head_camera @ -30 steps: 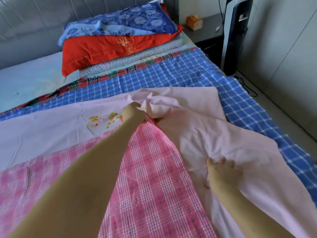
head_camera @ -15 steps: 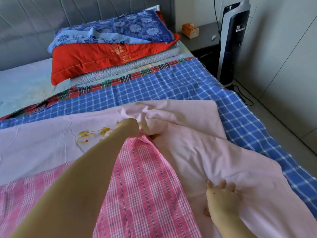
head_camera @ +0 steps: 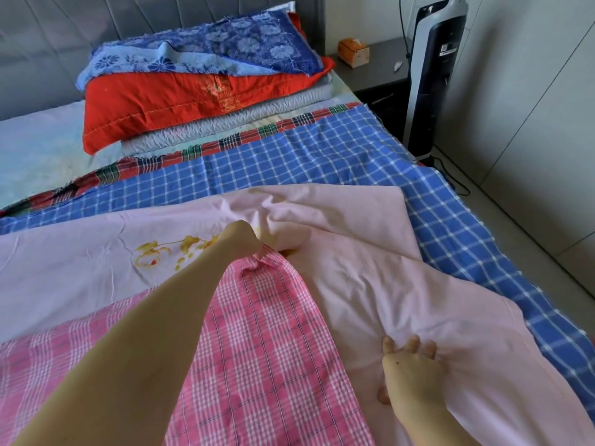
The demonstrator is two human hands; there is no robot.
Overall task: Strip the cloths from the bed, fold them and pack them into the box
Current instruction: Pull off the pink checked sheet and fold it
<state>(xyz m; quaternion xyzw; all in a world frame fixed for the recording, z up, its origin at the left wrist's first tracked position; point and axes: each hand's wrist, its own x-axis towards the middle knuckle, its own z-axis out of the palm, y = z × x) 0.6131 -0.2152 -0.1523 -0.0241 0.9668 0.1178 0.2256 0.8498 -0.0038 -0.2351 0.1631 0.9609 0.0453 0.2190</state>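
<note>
headboard: grey, padded, behind the far end of the bed.
pillow stack: blue floral towel on red pillow on grey quilted pillow, at the head of the bed.
tartan cloth: red and green, only a strip showing past the blue checked cloth.
pink checked cloth: top layer on the near side, narrowing to a corner at mid-bed.
left hand: arm stretched forward, fingers closed round that corner of the pink checked cloth.
pale pink cloth: under the pink checked cloth; yellow embroidery left of the left hand, rumpled to the right.
right hand: fingers curled into the pale pink cloth, gripping a bunch; creases fan out from it.
blue checked cloth: spread flat beneath the pale pink cloth, reaching the bed's right edge.
nightstand: dark, beside the bed head; small orange box on top.
tower appliance: black and white, upright on the floor by the nightstand, cord on the floor.
</note>
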